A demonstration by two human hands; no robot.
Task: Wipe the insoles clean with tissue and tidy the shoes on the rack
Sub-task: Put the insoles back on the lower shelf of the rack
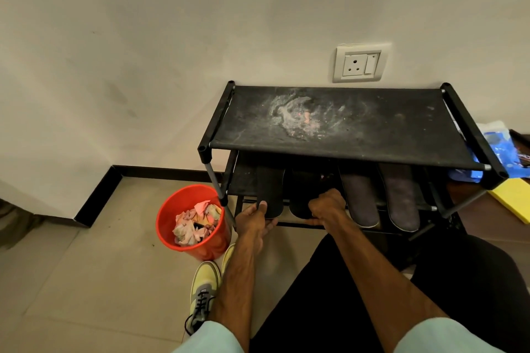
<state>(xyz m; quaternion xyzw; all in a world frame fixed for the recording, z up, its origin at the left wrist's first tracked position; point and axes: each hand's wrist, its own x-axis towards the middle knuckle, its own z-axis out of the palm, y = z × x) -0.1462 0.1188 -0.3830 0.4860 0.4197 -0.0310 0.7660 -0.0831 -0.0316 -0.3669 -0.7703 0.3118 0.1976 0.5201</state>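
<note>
A black shoe rack (338, 149) stands against the wall, its top shelf dusty and bare. On the shelf below lie two black insoles (271, 189) at the left and two grey-purple insoles (360, 198) at the right. My left hand (253, 222) pinches the near end of the leftmost black insole, thumb on top. My right hand (327, 206) grips the near end of the second black insole (299, 195), fingers curled over it. No tissue is in either hand.
A red bucket (169, 218) full of crumpled used tissues stands on the floor left of the rack. Yellow-and-grey sneakers (203, 289) lie near my left arm. A blue plastic bag (496, 149) and a yellow object (513, 198) sit right of the rack. My dark-clad legs fill the lower right.
</note>
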